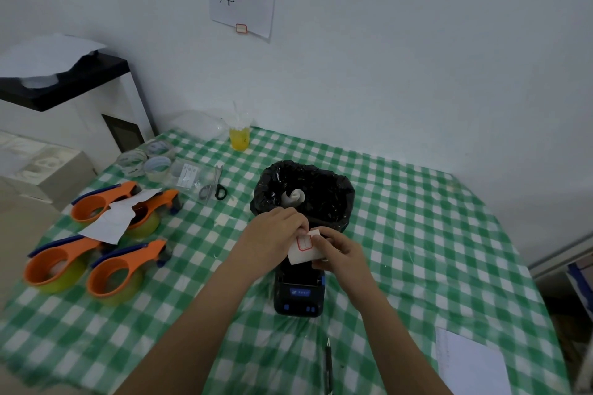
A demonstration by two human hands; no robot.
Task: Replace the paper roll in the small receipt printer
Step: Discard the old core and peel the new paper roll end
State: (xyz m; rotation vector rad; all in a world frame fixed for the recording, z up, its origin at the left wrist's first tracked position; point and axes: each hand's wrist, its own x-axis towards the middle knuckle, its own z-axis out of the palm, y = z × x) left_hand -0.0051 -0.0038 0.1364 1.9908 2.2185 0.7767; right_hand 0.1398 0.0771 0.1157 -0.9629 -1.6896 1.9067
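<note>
Both hands pinch one white label strip (305,246) right above the printer (299,289): left fingers (301,225) closed on its upper left corner, right fingers (321,239) closed on its right edge. The strip hangs down toward the printer's far end, between the two hands. Just beyond the printer stands a black-lined bin (305,192), nearer the left hand (276,234) than the right hand (340,255).

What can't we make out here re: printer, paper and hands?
Head view only:
- Printer paper bay: hidden behind both hands and the label paper; lid state unclear.
- Paper roll itself: covered by the right hand; only a strip with one red-bordered label shows.
- Left hand fingertips: motion-blurred, grip unclear.
- Printer's blue logo: too small to read.
- Bin contents: only one white scrap visible in the black liner.
</note>
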